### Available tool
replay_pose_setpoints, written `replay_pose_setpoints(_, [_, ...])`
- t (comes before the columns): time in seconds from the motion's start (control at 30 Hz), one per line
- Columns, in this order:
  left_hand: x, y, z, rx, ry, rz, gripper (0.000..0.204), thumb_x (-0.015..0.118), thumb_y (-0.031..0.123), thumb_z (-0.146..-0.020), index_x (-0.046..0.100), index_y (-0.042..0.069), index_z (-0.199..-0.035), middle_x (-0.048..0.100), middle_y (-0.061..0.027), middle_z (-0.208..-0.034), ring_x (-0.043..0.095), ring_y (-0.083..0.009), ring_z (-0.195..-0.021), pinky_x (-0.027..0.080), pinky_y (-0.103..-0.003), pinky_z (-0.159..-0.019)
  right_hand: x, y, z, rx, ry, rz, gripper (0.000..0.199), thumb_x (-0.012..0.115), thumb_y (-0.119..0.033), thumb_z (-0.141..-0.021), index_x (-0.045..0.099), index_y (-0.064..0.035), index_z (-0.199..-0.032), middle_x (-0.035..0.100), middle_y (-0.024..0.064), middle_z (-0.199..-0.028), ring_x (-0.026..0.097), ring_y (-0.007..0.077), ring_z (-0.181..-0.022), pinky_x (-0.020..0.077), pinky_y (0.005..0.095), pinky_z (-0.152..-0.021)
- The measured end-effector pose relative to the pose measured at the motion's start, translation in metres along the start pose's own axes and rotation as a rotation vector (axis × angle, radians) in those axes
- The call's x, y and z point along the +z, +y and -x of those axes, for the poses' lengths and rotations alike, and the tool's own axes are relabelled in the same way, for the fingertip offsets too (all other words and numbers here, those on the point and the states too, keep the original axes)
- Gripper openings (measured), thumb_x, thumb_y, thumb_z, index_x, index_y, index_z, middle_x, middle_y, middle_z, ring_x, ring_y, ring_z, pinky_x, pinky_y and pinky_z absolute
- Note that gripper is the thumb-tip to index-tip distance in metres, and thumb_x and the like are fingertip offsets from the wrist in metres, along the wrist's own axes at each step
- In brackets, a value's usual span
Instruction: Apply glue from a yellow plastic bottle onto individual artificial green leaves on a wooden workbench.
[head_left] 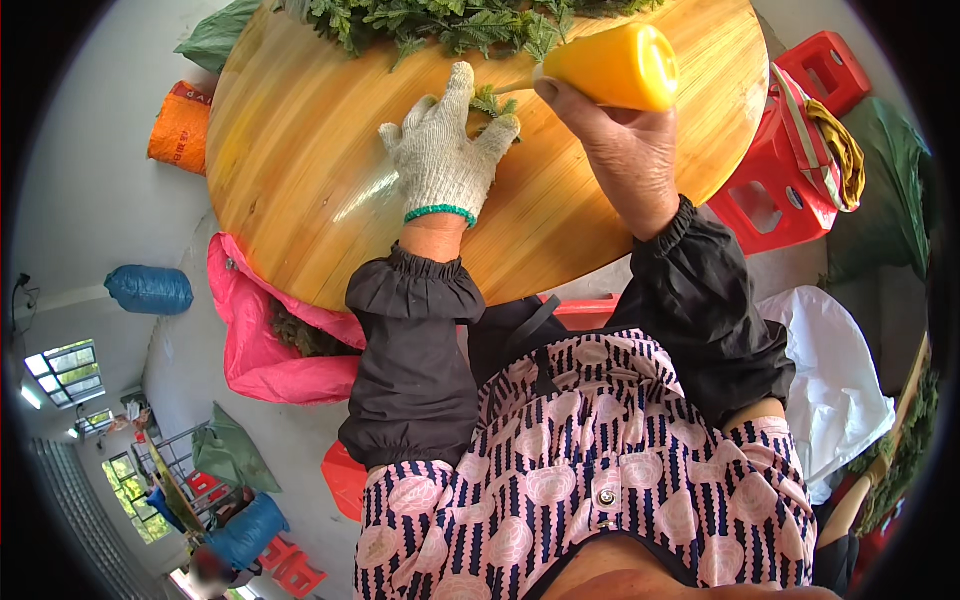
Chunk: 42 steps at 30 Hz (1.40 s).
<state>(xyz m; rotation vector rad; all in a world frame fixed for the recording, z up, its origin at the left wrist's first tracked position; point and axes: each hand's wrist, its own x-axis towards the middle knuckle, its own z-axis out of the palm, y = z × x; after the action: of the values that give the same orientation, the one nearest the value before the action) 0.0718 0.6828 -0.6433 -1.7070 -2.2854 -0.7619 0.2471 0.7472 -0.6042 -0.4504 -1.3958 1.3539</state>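
My left hand [442, 150], in a white knitted glove with a green cuff, presses down on a small green leafy sprig [492, 103] on the round wooden table [300, 170]. My bare right hand [615, 145] grips the thick yellow handle of a tool [615, 65], whose thin tip points at the sprig by the gloved fingers. A heap of green leafy stems [450, 22] lies along the table's far edge. Both forearms wear black sleeve covers.
A pink bag [255, 340] holding plant matter hangs at the table's near left edge. Red plastic stools [775, 190] stand on the right with a striped bag on one. An orange sack [178, 128], a blue sack [150, 290], and a white bag [830, 370] lie around.
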Motion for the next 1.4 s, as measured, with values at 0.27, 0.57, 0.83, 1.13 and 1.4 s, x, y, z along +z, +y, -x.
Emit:
replay_pose_setpoints(0.27, [0.000,0.000,0.001,0.006,0.000,-0.022,0.072,0.082,0.046,-0.081,0.057,0.018,-0.142,0.069,-0.0110,-0.093,0.066,-0.0325,-0.092,0.037,-0.056,-0.095,0.004,0.017,-0.005,-0.007,-0.041,0.041,0.019,0.078,-0.001,-0.090,0.071,0.0020,-0.107,0.075,0.0056,-0.102,0.071,0.0132,-0.095,0.0569,0.0288,-0.087])
replay_pose_setpoints(0.57, [0.005,0.000,-0.001,0.010,0.009,-0.026,0.069,0.081,0.048,-0.082,0.059,0.017,-0.140,0.068,-0.0104,-0.095,0.066,-0.0321,-0.092,0.038,-0.056,-0.096,0.000,0.019,-0.010,-0.008,-0.075,0.088,0.022,0.078,-0.002,-0.090,0.070,0.0028,-0.110,0.075,0.0069,-0.103,0.072,0.0148,-0.097,0.0583,0.0304,-0.089])
replay_pose_setpoints(0.83, [0.008,0.003,-0.004,0.019,-0.020,-0.006,0.069,0.081,0.048,-0.082,0.060,0.018,-0.141,0.068,-0.0094,-0.095,0.066,-0.0309,-0.091,0.037,-0.058,-0.100,-0.011,0.016,-0.012,-0.063,-0.093,0.061,0.024,0.079,-0.002,-0.090,0.069,0.0023,-0.111,0.075,0.0064,-0.103,0.072,0.0150,-0.097,0.0586,0.0310,-0.089])
replay_pose_setpoints(1.13, [0.011,0.007,-0.004,0.025,-0.003,-0.007,0.068,0.080,0.049,-0.083,0.061,0.019,-0.141,0.068,-0.0094,-0.100,0.065,-0.0309,-0.098,0.036,-0.058,-0.102,-0.020,0.007,-0.009,-0.078,-0.096,0.064,0.027,0.079,-0.002,-0.089,0.067,0.0013,-0.113,0.074,0.0054,-0.103,0.072,0.0144,-0.096,0.0581,0.0306,-0.088])
replay_pose_setpoints(1.4, [0.011,0.006,-0.005,0.068,-0.026,-0.041,0.068,0.079,0.049,-0.084,0.059,0.022,-0.142,0.068,-0.0098,-0.100,0.064,-0.0310,-0.100,0.036,-0.055,-0.100,-0.027,0.005,-0.003,-0.064,-0.067,0.066,0.025,0.078,-0.001,-0.090,0.068,0.0020,-0.112,0.075,0.0066,-0.103,0.072,0.0144,-0.097,0.0579,0.0307,-0.089])
